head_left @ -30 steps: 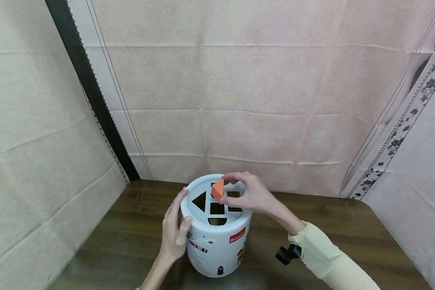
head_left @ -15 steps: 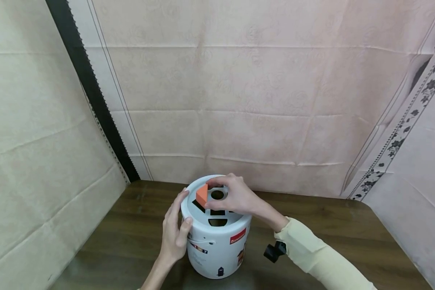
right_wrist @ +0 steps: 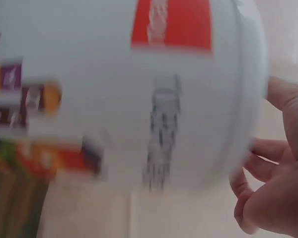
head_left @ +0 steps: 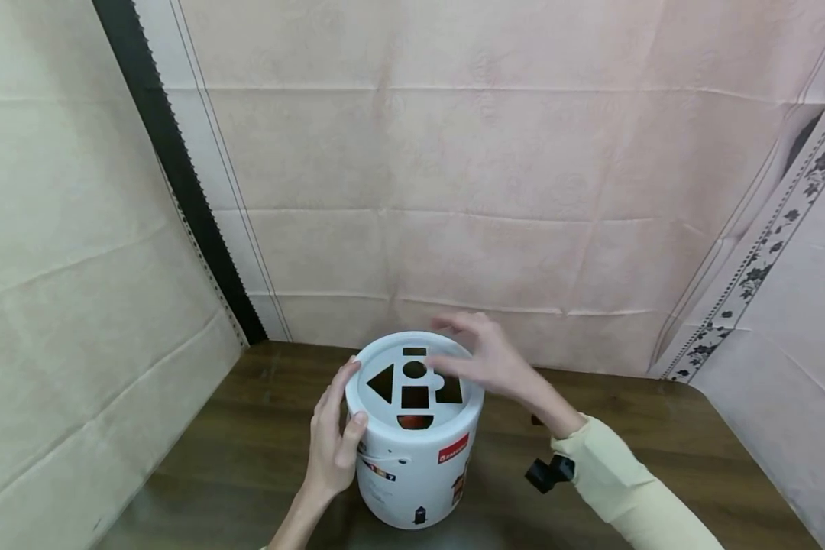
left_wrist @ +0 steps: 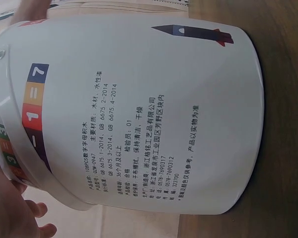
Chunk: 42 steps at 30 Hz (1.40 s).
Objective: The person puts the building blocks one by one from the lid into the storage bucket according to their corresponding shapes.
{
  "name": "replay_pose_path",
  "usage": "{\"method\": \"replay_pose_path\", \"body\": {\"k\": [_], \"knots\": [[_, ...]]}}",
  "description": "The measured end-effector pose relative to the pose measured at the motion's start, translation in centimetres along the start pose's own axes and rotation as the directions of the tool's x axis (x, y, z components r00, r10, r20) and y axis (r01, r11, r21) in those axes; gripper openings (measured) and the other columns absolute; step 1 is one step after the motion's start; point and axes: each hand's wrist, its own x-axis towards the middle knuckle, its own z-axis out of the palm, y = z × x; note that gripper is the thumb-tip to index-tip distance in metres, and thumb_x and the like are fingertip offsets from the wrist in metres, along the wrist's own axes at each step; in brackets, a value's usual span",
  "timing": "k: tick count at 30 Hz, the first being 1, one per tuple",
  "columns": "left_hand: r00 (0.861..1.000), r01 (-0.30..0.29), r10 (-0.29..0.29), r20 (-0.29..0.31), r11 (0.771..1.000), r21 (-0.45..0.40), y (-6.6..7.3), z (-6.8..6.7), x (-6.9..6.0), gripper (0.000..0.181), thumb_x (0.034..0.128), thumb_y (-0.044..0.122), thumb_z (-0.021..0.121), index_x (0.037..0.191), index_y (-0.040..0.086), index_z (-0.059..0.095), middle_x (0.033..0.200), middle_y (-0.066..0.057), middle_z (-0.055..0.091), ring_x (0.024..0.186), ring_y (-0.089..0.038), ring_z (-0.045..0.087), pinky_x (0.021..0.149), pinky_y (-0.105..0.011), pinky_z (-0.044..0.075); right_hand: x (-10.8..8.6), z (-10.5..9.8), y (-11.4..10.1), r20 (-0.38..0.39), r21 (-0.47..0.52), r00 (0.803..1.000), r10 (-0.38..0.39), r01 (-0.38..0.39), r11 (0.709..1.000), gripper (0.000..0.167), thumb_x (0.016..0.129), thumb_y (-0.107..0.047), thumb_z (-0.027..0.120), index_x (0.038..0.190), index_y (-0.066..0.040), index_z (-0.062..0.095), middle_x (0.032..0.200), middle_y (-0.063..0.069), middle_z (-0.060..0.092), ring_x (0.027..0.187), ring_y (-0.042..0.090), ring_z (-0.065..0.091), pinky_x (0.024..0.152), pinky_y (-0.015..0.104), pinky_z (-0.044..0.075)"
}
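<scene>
A white toy bucket [head_left: 412,477] stands upright, its lid [head_left: 380,414] cut with several shaped holes, including a triangle, a circle and a square. My left hand [head_left: 333,435] holds the bucket's left side near the rim, thumb toward the front. Above the lid's right part hovers my right hand [head_left: 484,355], fingers spread and holding nothing, covering some holes. Through the front half-round hole shows something orange-red [head_left: 415,422] inside. Printed text and a rocket picture [left_wrist: 193,34] mark the bucket's side in the left wrist view. The right wrist view is blurred.
The bucket stands on a dark wooden table [head_left: 247,458]. Pale cloth [head_left: 454,191] hangs behind and on both sides, with a black strip [head_left: 179,168] at the left corner. A black wrist camera [head_left: 550,473] hangs from the right sleeve [head_left: 626,489].
The orange block left my right fingers over the triangular hole and is gone from above the lid. My right hand moved back rightward with fingers apart. The left hand stayed on the bucket.
</scene>
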Motion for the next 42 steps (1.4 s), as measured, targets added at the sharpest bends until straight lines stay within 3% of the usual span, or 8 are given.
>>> {"method": "replay_pose_path", "body": {"k": [4, 9, 16, 20, 25, 32, 42], "knots": [[1.0, -0.019, 0.02, -0.017, 1.0, 0.005, -0.1, -0.1, 0.0, 0.061, 0.0981, 0.044, 0.045, 0.144, 0.005, 0.051, 0.147, -0.01, 0.051, 0.13, -0.033, 0.049, 0.099, -0.051, 0.039, -1.9, -2.6, 3.4, -0.112, 0.034, 0.99, 0.081, -0.078, 0.996, 0.043, 0.088, -0.019, 0.078, 0.126, -0.005, 0.066, 0.12, 0.009, 0.067, 0.108, 0.028, 0.059, 0.091, 0.048, 0.039], [1.0, -0.013, 0.013, -0.022, 1.0, 0.014, 0.0, -0.2, -0.1, 0.06, 0.0979, 0.042, 0.045, 0.144, 0.004, 0.052, 0.147, -0.01, 0.051, 0.13, -0.032, 0.05, 0.102, -0.041, 0.037, -5.2, -4.4, 8.5, -0.161, 0.006, 0.975, 0.152, -0.153, 0.988, 0.033, 0.091, -0.012, 0.074, 0.121, -0.002, 0.067, 0.113, 0.011, 0.07, 0.099, 0.028, 0.062, 0.082, 0.041, 0.041], [1.0, -0.015, 0.015, -0.021, 1.0, 0.008, 0.0, -0.2, -0.1, 0.06, 0.0986, 0.043, 0.045, 0.144, 0.004, 0.051, 0.147, -0.011, 0.051, 0.131, -0.033, 0.048, 0.105, -0.038, 0.035, -10.2, -4.3, 14.5, -0.155, -0.021, 0.947, 0.28, -0.287, 0.958, 0.03, 0.092, -0.012, 0.073, 0.12, 0.0, 0.067, 0.108, 0.012, 0.07, 0.099, 0.029, 0.063, 0.084, 0.037, 0.049], [1.0, -0.014, 0.014, -0.018, 1.0, -0.002, 0.0, -0.1, -0.2, 0.06, 0.0984, 0.042, 0.045, 0.144, 0.004, 0.051, 0.147, -0.011, 0.05, 0.131, -0.032, 0.048, 0.105, -0.035, 0.034, -12.2, -3.7, 17.0, -0.145, 0.013, 0.93, 0.338, -0.34, 0.94, 0.03, 0.092, -0.01, 0.073, 0.12, 0.0, 0.067, 0.108, 0.014, 0.07, 0.096, 0.026, 0.063, 0.082, 0.035, 0.05], [1.0, -0.02, 0.02, -0.017, 1.0, -0.007, 0.0, 0.0, -0.1, 0.06, 0.0982, 0.041, 0.045, 0.144, 0.004, 0.051, 0.147, -0.012, 0.051, 0.13, -0.032, 0.049, 0.105, -0.034, 0.035, -14.0, -2.9, 19.0, -0.134, 0.07, 0.911, 0.391, -0.384, 0.921, 0.031, 0.091, -0.009, 0.074, 0.119, 0.001, 0.066, 0.106, 0.016, 0.07, 0.092, 0.019, 0.062, 0.078, 0.03, 0.049], [1.0, -0.024, 0.023, -0.018, 1.0, -0.014, 0.0, 0.0, -0.1, 0.06, 0.0984, 0.042, 0.045, 0.143, 0.003, 0.051, 0.147, -0.012, 0.051, 0.13, -0.032, 0.049, 0.105, -0.033, 0.034, -15.4, -1.8, 20.7, -0.151, 0.067, 0.9, 0.409, -0.404, 0.912, 0.031, 0.088, -0.006, 0.075, 0.116, 0.005, 0.067, 0.101, 0.013, 0.071, 0.087, 0.015, 0.062, 0.076, 0.028, 0.049], [1.0, -0.015, 0.015, -0.009, 1.0, -0.01, 0.0, 0.1, 0.0, 0.061, 0.0989, 0.044, 0.045, 0.144, 0.003, 0.05, 0.147, -0.013, 0.05, 0.132, -0.032, 0.048, 0.105, -0.034, 0.035, -16.3, -1.1, 21.9, -0.105, 0.079, 0.86, 0.499, -0.493, 0.867, 0.034, 0.089, -0.005, 0.074, 0.12, 0.004, 0.066, 0.107, 0.012, 0.07, 0.092, 0.022, 0.062, 0.075, 0.028, 0.049]]}}
